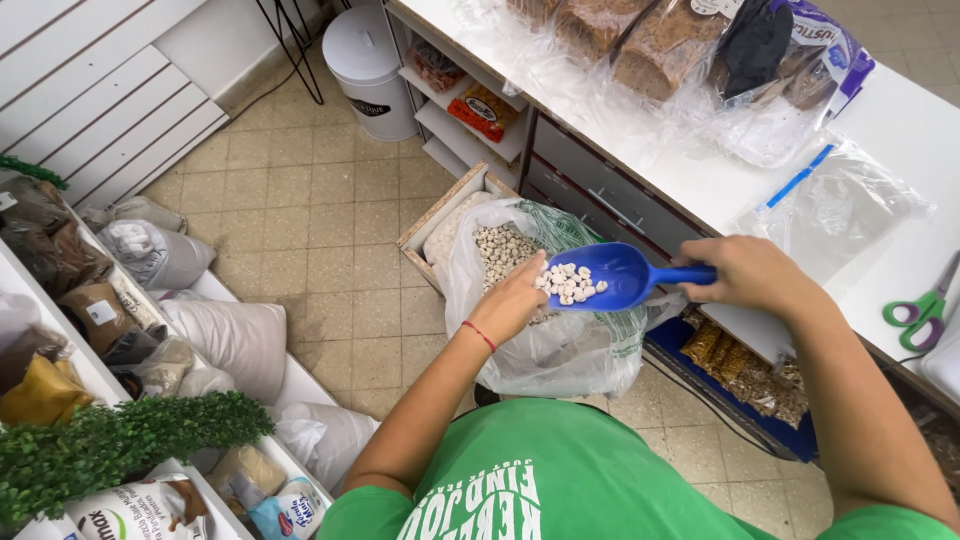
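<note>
My right hand (752, 272) grips the handle of a blue plastic scoop (620, 275) that holds a small pile of pale round beans (570, 283). My left hand (508, 300), with a red string on its wrist, touches the beans at the scoop's front lip, fingers bent. Both hover over an open clear plastic sack (540, 345) of the same beans (497, 250), which stands on the floor beside a wooden crate (432, 222).
A white counter (900, 130) at right carries bagged bread loaves (640, 40), an empty zip bag (835, 205) and green-handled scissors (922, 308). A white bin (368, 70) stands at the back. Shelves of sacks (150, 300) line the left.
</note>
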